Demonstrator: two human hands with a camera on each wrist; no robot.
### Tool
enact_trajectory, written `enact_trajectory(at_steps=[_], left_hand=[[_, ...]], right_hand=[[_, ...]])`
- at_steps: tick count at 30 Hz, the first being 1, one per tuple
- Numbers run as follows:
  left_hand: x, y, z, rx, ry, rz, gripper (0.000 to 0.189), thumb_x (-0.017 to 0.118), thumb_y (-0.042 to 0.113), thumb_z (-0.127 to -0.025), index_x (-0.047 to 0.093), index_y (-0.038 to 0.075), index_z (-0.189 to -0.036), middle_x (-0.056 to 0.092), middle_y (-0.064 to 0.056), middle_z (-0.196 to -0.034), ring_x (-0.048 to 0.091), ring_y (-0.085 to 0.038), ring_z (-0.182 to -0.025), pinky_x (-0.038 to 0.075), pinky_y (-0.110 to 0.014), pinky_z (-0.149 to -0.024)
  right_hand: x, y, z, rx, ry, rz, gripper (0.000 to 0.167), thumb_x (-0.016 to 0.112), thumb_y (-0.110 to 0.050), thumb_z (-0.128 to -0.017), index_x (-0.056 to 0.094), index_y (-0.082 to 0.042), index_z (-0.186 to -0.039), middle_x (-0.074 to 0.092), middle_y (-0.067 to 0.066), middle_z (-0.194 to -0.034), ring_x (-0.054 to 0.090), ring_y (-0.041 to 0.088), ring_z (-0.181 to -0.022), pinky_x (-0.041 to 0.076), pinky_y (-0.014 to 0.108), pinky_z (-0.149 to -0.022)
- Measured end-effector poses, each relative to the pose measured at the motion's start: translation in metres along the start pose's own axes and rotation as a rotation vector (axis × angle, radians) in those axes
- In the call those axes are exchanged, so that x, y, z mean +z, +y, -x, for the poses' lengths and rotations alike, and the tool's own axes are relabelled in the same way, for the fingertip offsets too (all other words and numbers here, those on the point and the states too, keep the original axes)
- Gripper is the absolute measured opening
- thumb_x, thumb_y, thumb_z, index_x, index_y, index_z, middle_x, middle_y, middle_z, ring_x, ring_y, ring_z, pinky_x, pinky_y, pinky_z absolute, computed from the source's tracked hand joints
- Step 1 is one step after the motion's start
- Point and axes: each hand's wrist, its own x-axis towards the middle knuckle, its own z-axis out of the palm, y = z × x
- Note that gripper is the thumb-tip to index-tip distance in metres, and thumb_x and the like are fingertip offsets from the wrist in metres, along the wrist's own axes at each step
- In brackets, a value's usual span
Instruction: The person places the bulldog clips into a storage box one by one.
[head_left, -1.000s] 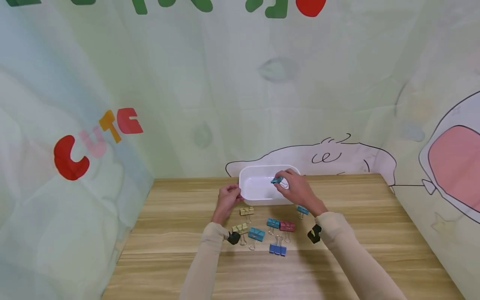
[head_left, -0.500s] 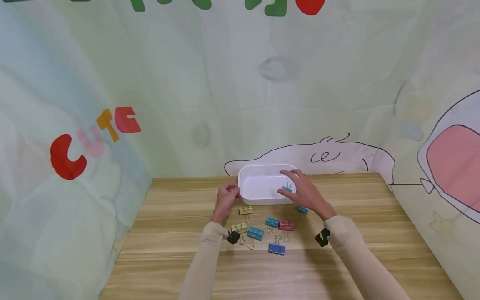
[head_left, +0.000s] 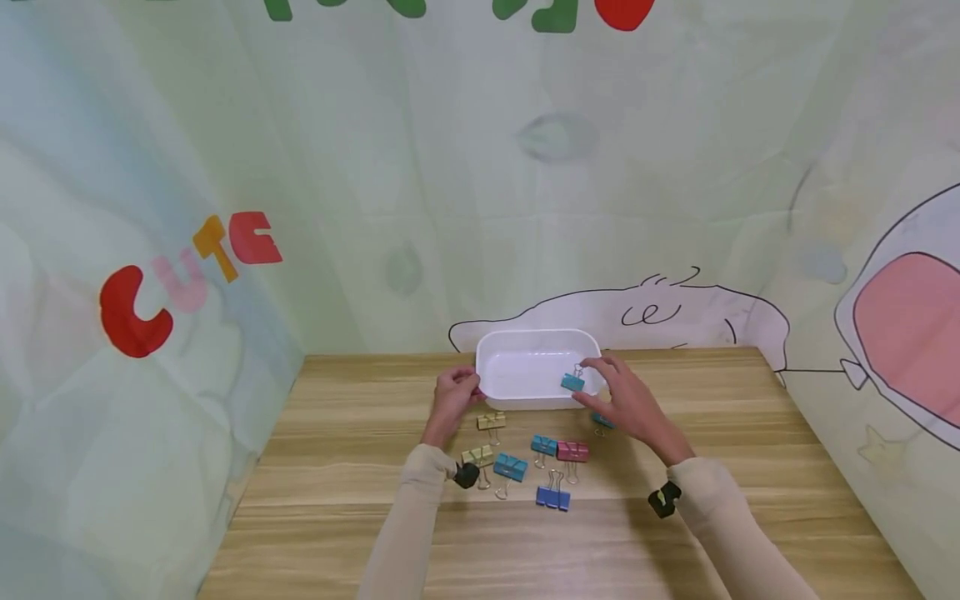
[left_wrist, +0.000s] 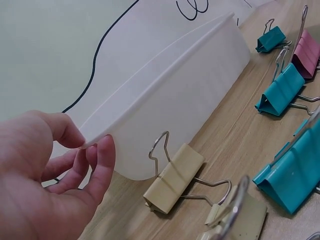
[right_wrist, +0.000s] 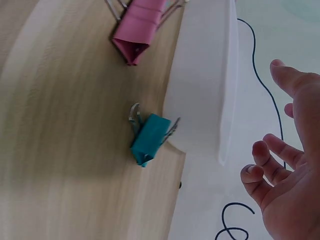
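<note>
A white plastic tub (head_left: 517,403) stands near the table's back edge. At its left end my left hand (head_left: 453,402) pinches the rim between thumb and fingers; the left wrist view shows this grip (left_wrist: 65,170) close up. Inside the tub, toward the right, lies a teal binder clip (head_left: 573,382) with wire handles. My right hand (head_left: 628,402) is over the tub's right end, thumb and fingers spread apart and holding nothing. In the right wrist view that hand (right_wrist: 285,160) is beside the tub's rim. A second teal binder clip (right_wrist: 151,136) lies on the table below it, partly hidden in the head view.
In front of the tub lie two yellow binder clips (head_left: 491,422), two more teal binder clips (head_left: 511,467), a pink binder clip (head_left: 573,451) and a blue binder clip (head_left: 553,498). A printed cloth backdrop (head_left: 375,208) hangs behind the wooden table (head_left: 345,433).
My right hand has let go of a teal binder clip, which now lies in the tub. The hand has then drawn back to the right. My left hand has stayed at the rim.
</note>
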Motion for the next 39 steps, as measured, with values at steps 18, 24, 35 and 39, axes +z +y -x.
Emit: enact_trajectory(at_steps=[18,24,35,39], left_hand=[[0.002,0.000,0.000,0.002,0.007,0.002,0.031,0.059,0.002,-0.099,0.059,-0.011,-0.127,0.062,-0.029,-0.117,0.066,-0.020,-0.078,0.064,-0.034,-0.079],[0.001,0.000,0.000,0.003,0.000,0.010,0.031,0.059,0.001,-0.099,0.059,-0.012,-0.127,0.062,-0.031,-0.118,0.067,-0.023,-0.080,0.064,-0.034,-0.079],[0.001,-0.001,-0.001,-0.001,-0.002,0.026,0.031,0.058,0.000,-0.099,0.059,-0.012,-0.127,0.062,-0.030,-0.117,0.067,-0.022,-0.080,0.064,-0.040,-0.084],[0.002,0.000,-0.001,0.000,-0.003,0.028,0.031,0.058,0.001,-0.099,0.059,-0.012,-0.127,0.062,-0.031,-0.118,0.067,-0.022,-0.080,0.063,-0.043,-0.087]], right_hand=[[0.029,0.035,0.046,0.011,0.004,0.006,0.041,0.081,-0.024,-0.093,0.067,-0.006,-0.128,0.062,0.019,-0.124,0.064,0.038,-0.111,0.058,0.060,-0.094],[0.036,0.053,0.049,0.020,-0.021,0.035,0.042,0.078,-0.016,-0.094,0.065,-0.004,-0.132,0.061,0.022,-0.125,0.065,0.039,-0.107,0.058,0.061,-0.091],[0.041,0.070,0.048,0.010,-0.012,0.072,0.025,0.075,-0.009,-0.094,0.070,-0.002,-0.118,0.067,0.019,-0.118,0.067,0.039,-0.106,0.057,0.059,-0.092],[0.041,0.070,0.048,-0.003,0.000,0.075,0.024,0.076,-0.008,-0.093,0.071,-0.001,-0.115,0.070,0.017,-0.113,0.068,0.037,-0.101,0.059,0.057,-0.089]])
